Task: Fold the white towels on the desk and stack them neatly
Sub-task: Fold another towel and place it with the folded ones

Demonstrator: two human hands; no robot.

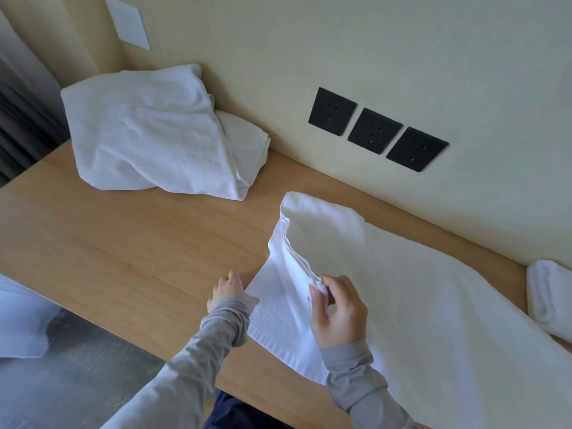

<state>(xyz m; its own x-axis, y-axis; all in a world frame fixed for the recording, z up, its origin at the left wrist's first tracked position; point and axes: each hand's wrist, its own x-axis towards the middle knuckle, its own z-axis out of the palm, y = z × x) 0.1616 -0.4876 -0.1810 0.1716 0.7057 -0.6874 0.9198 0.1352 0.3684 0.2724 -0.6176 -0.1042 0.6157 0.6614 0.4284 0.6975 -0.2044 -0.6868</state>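
A large white towel point(433, 298) lies spread over the right half of the wooden desk point(123, 243), its left end doubled over into layered edges. My right hand point(337, 308) pinches those layered edges and lifts them slightly. My left hand point(229, 289) rests at the towel's lower left corner, fingers against the cloth and the desk; whether it grips the corner I cannot tell. A crumpled heap of white towels point(148, 131) sits at the back left by the wall. A rolled or folded white towel point(548, 292) lies at the far right edge.
Three black wall sockets point(374, 130) are set in the cream wall behind the desk. A white plate point(128, 21) is mounted on the wall at the upper left. White fabric point(18, 317) hangs past the desk's left front edge above a grey floor.
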